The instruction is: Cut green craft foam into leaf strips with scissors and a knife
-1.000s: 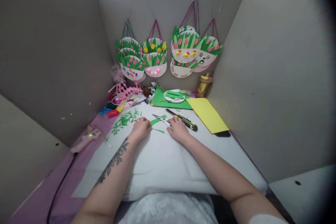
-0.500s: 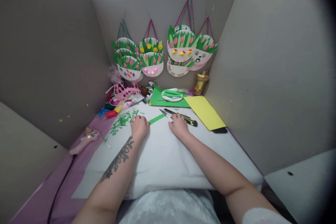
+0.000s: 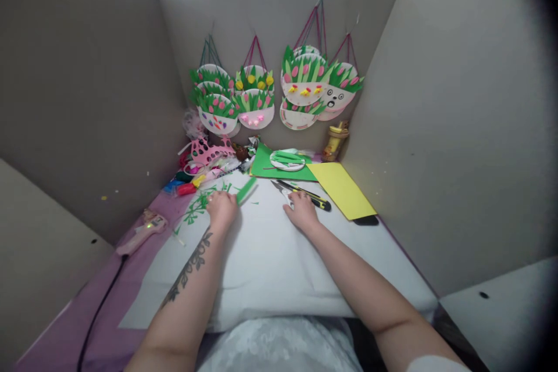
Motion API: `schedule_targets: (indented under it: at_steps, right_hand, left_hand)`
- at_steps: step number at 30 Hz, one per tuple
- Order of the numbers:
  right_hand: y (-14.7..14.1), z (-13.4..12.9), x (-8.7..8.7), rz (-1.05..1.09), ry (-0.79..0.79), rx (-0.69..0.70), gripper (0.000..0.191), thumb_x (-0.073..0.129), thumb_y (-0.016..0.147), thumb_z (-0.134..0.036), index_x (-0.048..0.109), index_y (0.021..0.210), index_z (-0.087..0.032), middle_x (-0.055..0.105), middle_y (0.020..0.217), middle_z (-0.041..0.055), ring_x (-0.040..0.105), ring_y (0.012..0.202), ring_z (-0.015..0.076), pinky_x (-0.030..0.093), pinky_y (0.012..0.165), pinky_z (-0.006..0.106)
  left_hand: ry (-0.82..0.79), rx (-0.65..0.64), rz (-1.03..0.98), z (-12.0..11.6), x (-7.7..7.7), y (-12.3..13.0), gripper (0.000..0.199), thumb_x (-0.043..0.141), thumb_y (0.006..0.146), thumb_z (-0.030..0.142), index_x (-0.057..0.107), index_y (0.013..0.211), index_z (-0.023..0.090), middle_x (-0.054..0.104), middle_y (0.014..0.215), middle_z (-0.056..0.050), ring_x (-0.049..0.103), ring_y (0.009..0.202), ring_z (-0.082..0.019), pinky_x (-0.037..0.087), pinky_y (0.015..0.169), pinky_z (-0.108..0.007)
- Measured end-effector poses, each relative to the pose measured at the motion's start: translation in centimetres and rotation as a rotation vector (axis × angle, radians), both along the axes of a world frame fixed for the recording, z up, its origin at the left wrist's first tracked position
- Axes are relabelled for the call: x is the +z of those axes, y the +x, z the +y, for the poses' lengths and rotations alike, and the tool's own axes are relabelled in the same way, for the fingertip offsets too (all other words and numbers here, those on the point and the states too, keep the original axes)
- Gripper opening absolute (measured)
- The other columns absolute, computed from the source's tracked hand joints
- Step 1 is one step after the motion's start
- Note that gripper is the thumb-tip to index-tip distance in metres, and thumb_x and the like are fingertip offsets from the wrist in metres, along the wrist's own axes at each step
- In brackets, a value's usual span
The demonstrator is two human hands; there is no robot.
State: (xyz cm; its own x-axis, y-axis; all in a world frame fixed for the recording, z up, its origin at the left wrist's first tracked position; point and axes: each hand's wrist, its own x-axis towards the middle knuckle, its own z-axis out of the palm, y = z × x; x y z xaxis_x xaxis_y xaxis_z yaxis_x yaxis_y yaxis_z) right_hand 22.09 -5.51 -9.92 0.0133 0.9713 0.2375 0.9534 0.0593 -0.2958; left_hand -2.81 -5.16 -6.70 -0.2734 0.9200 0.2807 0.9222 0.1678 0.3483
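The person's left hand (image 3: 222, 209) is closed, fingers and thumb pinching the near end of a green strip (image 3: 247, 190), which lies left of the utility knife (image 3: 322, 204) and well apart from it. Half a second ago the strip stretched across toward the blades; now the hand has drawn away leftward and the strip angles up and outward, with a plain gap before the scissors (image 3: 279, 186). The right hand (image 3: 303, 211), just beside the knife on its near side, is curled around the scissors' handles; whether the blades are fully together is too small to tell.

A small green snippet (image 3: 255, 203) shows left of the knife, where the strip lay half a second earlier. This looks like a break between cuts, the strip clear of the blades and its far end free.

Farther left of the knife, just beside the left hand, are the green scraps (image 3: 192, 215). Beyond the knife, a green sheet (image 3: 260, 161) carries a white plate (image 3: 285, 169) of strips; to the knife's right lies a yellow sheet (image 3: 346, 192).
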Motion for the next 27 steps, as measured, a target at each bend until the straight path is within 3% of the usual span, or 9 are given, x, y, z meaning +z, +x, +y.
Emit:
schedule_targets:
  at_steps: [2,4,7,10,12,16,18,23,27]
  right_hand:
    - [0.1,-0.1,0.1,0.005,0.003,0.006,0.033,0.054,0.081,-0.037,0.058,0.108,-0.019,0.053,0.111,0.0127,0.047,0.102,0.0284,0.036,0.086,0.038]
    - [0.0,-0.3,0.3,0.008,0.027,0.009,0.032,0.055,0.081,-0.036,0.059,0.108,-0.02,0.053,0.112,0.0124,0.045,0.104,0.0288,0.035,0.087,0.038]
    - [-0.3,-0.6,0.6,0.037,0.119,0.036,0.03,0.054,0.082,-0.034,0.059,0.108,-0.021,0.052,0.114,0.0114,0.043,0.107,0.0283,0.034,0.089,0.037]
    - [-0.5,-0.7,0.7,0.083,0.187,0.075,0.028,0.053,0.083,-0.033,0.06,0.108,-0.022,0.053,0.113,0.0104,0.043,0.106,0.0271,0.035,0.09,0.036]
    - [-0.4,-0.6,0.6,0.105,0.194,0.084,0.028,0.054,0.082,-0.033,0.061,0.106,-0.021,0.054,0.112,0.01,0.044,0.105,0.027,0.035,0.091,0.036]
    - [0.1,-0.2,0.3,0.14,0.202,0.085,0.027,0.055,0.08,-0.031,0.063,0.103,-0.02,0.054,0.109,0.0098,0.044,0.105,0.0271,0.034,0.094,0.037]
    - [0.2,-0.1,0.2,0.161,0.218,0.096,0.026,0.055,0.08,-0.03,0.064,0.102,-0.02,0.055,0.108,0.0097,0.044,0.106,0.027,0.034,0.095,0.038]
    - [0.0,-0.4,0.5,0.216,0.284,0.178,0.03,0.053,0.081,-0.029,0.06,0.108,-0.018,0.054,0.111,0.0115,0.043,0.109,0.0271,0.033,0.096,0.04]
    - [-0.2,-0.6,0.6,0.239,0.34,0.276,0.04,0.05,0.077,-0.017,0.052,0.116,-0.018,0.051,0.117,0.0125,0.041,0.113,0.0278,0.032,0.098,0.044]
  left_hand:
    - [0.104,0.153,-0.007,-0.1,0.8,-1.0,0.037,0.035,0.088,0.034,0.063,0.095,0.011,0.054,0.11,-0.023,0.045,0.108,-0.039,0.038,0.08,-0.048]
    - [0.238,0.148,-0.05,-0.3,1.2,-1.2,0.033,0.037,0.088,0.034,0.061,0.096,0.013,0.054,0.109,-0.02,0.045,0.108,-0.036,0.037,0.084,-0.046]
    - [0.147,-0.299,-0.155,-0.6,0.6,0.6,0.026,0.037,0.089,0.029,0.06,0.09,0.017,0.06,0.09,-0.012,0.053,0.09,-0.025,0.039,0.081,-0.036]
    - [0.064,-0.469,-0.141,-0.8,-0.3,2.7,0.015,0.053,0.081,0.031,0.06,0.075,0.02,0.061,0.084,-0.007,0.054,0.087,-0.022,0.04,0.08,-0.032]
    - [0.064,-0.407,-0.092,-0.9,-0.6,2.9,0.014,0.053,0.079,0.027,0.061,0.073,0.018,0.06,0.091,-0.012,0.052,0.096,-0.027,0.038,0.084,-0.036]
    - [0.156,-0.015,-0.008,-0.6,0.2,0.2,0.024,0.042,0.083,0.024,0.063,0.085,0.013,0.056,0.101,-0.019,0.047,0.104,-0.035,0.036,0.082,-0.044]
    - [0.234,0.015,-0.059,-0.4,0.7,-0.9,0.024,0.042,0.083,0.027,0.062,0.083,0.014,0.056,0.101,-0.019,0.047,0.103,-0.035,0.036,0.083,-0.044]
    - [0.19,-0.452,-0.373,-0.4,0.4,0.7,0.019,0.046,0.083,0.034,0.058,0.077,0.02,0.06,0.076,-0.004,0.054,0.075,-0.018,0.041,0.071,-0.028]
    - [0.014,-0.519,-0.433,-0.1,-1.0,1.9,0.014,0.052,0.078,0.032,0.058,0.073,0.02,0.058,0.064,0.0,0.051,0.061,-0.015,0.038,0.061,-0.025]
